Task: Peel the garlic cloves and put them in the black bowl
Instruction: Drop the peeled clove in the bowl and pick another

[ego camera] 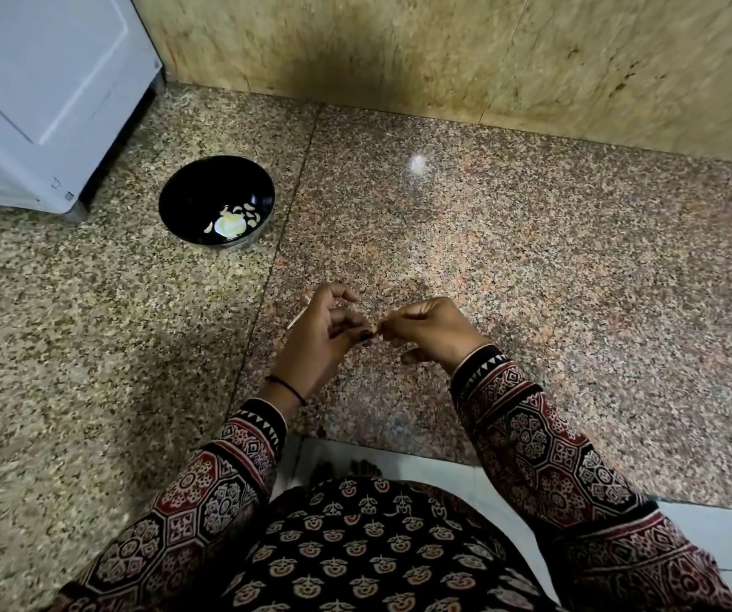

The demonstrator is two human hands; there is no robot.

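Two hands meet low over the granite counter (510, 267). The left hand (324, 333) and right hand (430, 329) are both curled, their fingertips pinching one garlic clove (379, 332) between them, and the clove is mostly hidden. I judge it light, firm and slippery once bare, with brittle, papery skin, so it is best gripped by its ends. Farther off to the left, the black bowl (205, 178) holds several pale, curved peeled cloves (249, 214).

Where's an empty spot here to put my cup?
Bare: the right slab between wall and right hand; the speckled patch between black bowl and left hand. Tight: between bowl and white appliance, and where both hands pinch the garlic clove.
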